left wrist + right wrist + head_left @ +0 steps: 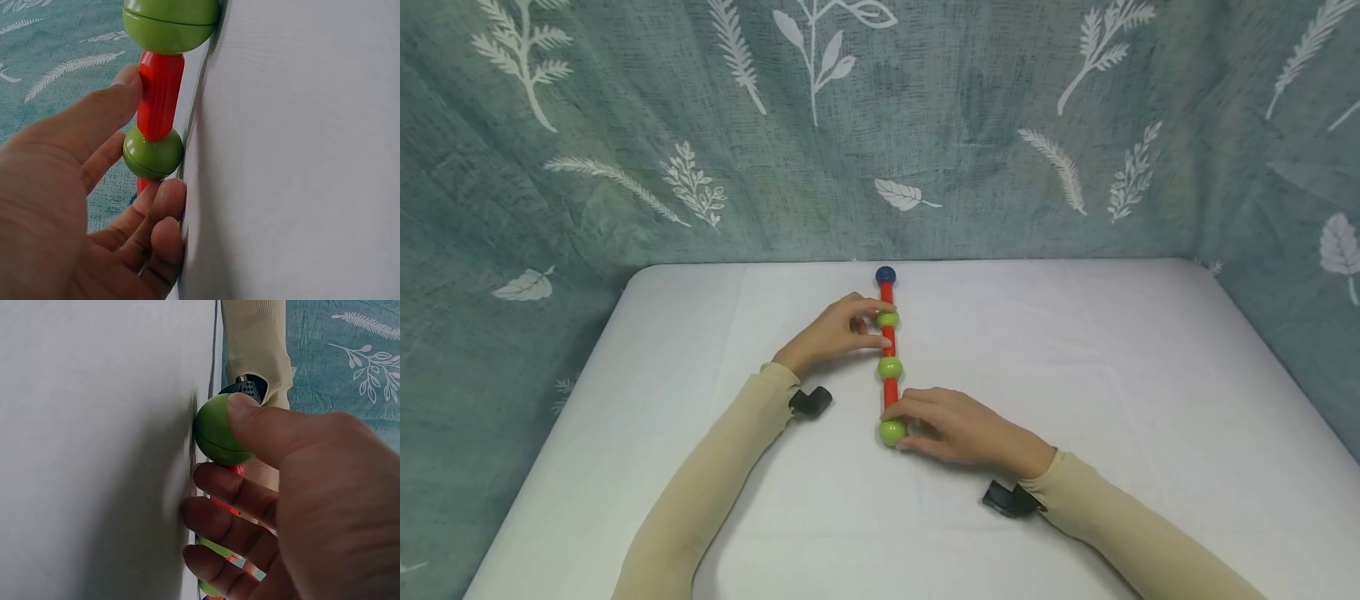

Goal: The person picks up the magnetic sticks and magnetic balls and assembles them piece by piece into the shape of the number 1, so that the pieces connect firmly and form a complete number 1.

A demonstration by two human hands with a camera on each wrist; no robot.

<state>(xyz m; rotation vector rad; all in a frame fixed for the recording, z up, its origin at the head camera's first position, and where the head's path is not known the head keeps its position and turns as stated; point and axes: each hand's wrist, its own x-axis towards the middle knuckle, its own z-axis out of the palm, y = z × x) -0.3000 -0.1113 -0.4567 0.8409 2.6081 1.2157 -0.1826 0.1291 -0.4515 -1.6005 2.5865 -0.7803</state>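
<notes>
A straight chain of balls and red rods lies on the white tabletop, pointing away from me. At its far end is a dark blue ball, followed by three green balls joined by red rods. My left hand grips the chain around the far green ball. Its thumb presses the ridged red rod between that ball and the middle green ball. At the near end, my right hand pinches the last green ball between thumb and index finger, other fingers spread beside the chain.
White cloth covers the table, which has rounded far corners. Behind and beside it hangs a green curtain with white leaf prints. A black wrist device sits at the left cuff, and another black device at the right.
</notes>
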